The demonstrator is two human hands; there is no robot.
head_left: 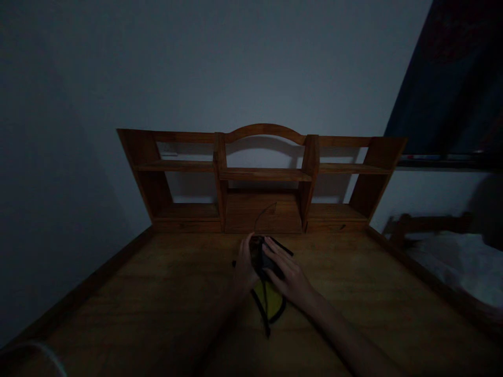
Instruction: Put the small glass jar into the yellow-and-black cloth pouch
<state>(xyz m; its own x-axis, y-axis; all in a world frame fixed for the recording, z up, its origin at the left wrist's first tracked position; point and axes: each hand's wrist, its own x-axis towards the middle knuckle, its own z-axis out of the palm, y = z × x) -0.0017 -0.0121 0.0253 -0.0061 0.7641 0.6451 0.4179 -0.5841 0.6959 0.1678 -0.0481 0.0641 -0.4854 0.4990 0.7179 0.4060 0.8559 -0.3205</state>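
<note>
Your left hand [245,264] curls round the left side of a dark bundle [271,264]. Your right hand [288,269] lies over its other side, fingers bent across the top, thumb lower down; both appear to grip it. Bundle sits between your palms, low over the desk [188,283], centre. Whether it touches the wood, cannot tell. A thin cord [259,213] arcs up beyond your fingers. Nearer you, a yellow piece with dark edging [275,299]; a dark strap [266,309] crosses it. Join to bundle hidden.

Progress, my judgement: mid-handling. Nothing looks finished; bundle not yet released, strap and cord loose. Exact stage too dark to call.

Further out: wooden shelf unit [265,174] at the back, pale wall [251,68] behind.
</note>
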